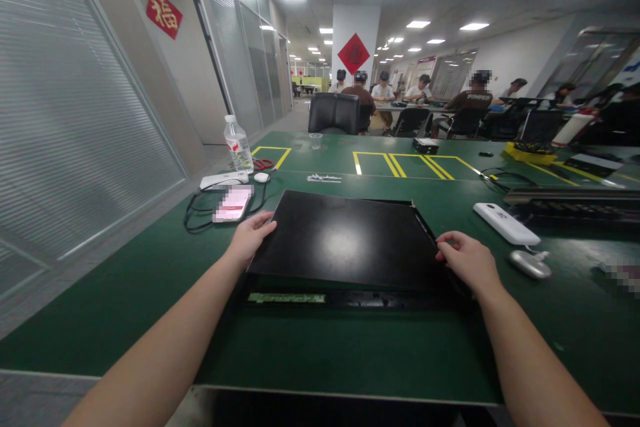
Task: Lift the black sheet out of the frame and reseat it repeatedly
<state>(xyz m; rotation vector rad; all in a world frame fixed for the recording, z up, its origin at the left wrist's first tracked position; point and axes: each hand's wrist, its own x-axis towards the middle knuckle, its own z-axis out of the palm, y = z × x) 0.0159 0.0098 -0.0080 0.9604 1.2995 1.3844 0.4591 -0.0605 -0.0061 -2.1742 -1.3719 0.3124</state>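
Observation:
In the head view a glossy black screen panel lies slightly askew over a black display frame. The frame's lower strip and upper right corner show beyond the panel. A green circuit board runs along the left part of that lower strip. My left hand is closed on the panel's left edge, thumb on top. At the right side, my right hand has its thumb and finger pinched at the frame's edge, close to the panel. Its fingertips are partly hidden.
Left on the green table are a phone, cables, a water bottle and red scissors. To the right lie a white power bank, a mouse-like silver object and a long black part. People sit farther back.

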